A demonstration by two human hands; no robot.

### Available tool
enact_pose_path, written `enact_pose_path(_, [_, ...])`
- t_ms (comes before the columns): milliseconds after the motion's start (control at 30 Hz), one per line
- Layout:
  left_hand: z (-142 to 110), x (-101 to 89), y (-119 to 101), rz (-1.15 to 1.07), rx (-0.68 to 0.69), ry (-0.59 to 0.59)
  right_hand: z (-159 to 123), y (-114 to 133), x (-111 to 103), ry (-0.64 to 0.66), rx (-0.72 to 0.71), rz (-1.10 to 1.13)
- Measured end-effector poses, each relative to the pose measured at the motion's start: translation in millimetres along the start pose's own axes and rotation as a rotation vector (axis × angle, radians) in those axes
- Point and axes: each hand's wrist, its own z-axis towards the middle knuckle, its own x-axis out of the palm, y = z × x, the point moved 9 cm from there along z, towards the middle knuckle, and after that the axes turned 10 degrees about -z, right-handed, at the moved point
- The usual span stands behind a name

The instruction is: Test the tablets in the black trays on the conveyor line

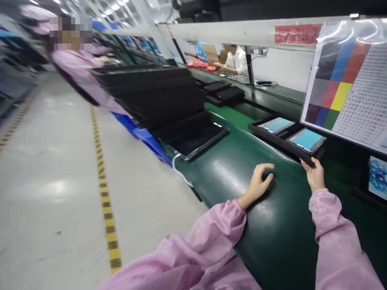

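My right hand (315, 175) has its thumb and fingers on the near corner of a black tray (279, 143). Two flat display panels lie side by side in that tray: one panel (277, 124) farther off and another panel (307, 139) nearer, both lit light blue. Over the green bench mat (238, 161), my left hand (259, 180) is held with its fingers curved and apart, nothing between them. It is to the left of the tray and does not touch it.
At the left bench edge stands a large black stack (157, 94), with a dark flat panel (199, 139) before it. A white cable (180, 173) hangs over the edge. A colour chart sheet (341, 88) hangs at right, above another lit screen (377, 175). A person in pink (78, 72) sits beyond.
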Motion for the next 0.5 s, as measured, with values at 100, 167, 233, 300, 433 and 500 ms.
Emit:
enact_pose_path(100, [-12, -77.4, 28, -0.113, -0.102, -0.299, -16, 0, -3, 0.016, 0.012, 0.003])
enact_pose_path(167, [-23, -120.2, 43, -0.208, -0.157, -0.485, -38, -2, -13, 0.027, 0.035, -0.023])
enact_pose_path(233, [-34, -150.7, 56, -0.302, -0.209, -0.612, -71, -3, -33, 0.023, 0.066, -0.07])
enact_pose_path(300, [-42, -168.1, 63, -0.379, -0.269, -0.661, -116, -1, -66, -0.001, 0.096, -0.128])
enact_pose_path(433, [-48, -169.5, 66, -0.472, -0.429, -0.558, -234, 11, -160, -0.121, 0.171, -0.308])
enact_pose_path(500, [-52, -156.6, 64, -0.492, -0.527, -0.444, -296, 18, -200, -0.113, 0.242, -0.676])
